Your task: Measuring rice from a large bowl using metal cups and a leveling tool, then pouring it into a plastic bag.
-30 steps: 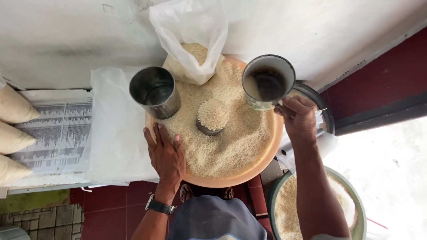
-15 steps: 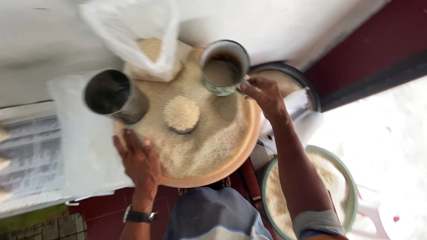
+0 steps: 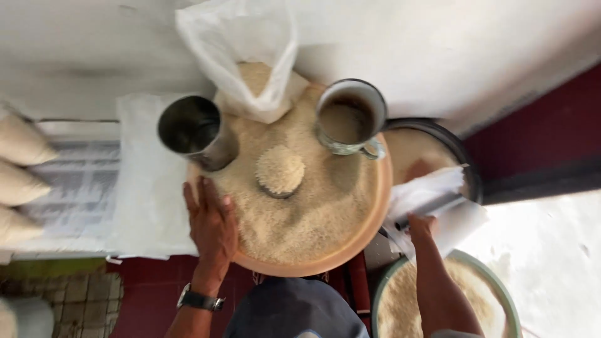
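The left hand (image 3: 211,219) lies flat, palm down, fingers extended and slightly spread, on the near-left edge of the round tan basin (image 3: 369,231), touching the rice (image 3: 307,225) heaped in it; it grips nothing. A wristwatch (image 3: 200,300) sits on that wrist. The right hand (image 3: 423,226) is at the right of the basin, just beside its rim, with fingers closed on a bundle of white plastic bags (image 3: 432,200); how tightly the fingers close cannot be told, as the bags cover the fingertips. Standing in the rice at the far right is an enamel mug (image 3: 350,117), upright, partly filled with rice, untouched by either hand. At the far left of the basin a steel cup (image 3: 195,131) stands tilted in the grain, apparently empty. Between the two, near the centre of the heap, a small round measure (image 3: 279,171) is heaped full of rice. An open clear plastic bag (image 3: 245,56) holding rice rests at the far edge of the basin. A second basin of rice (image 3: 494,281) sits lower right, beneath the right forearm. Filled bags (image 3: 22,181) lie at the left margin, well apart from both hands.
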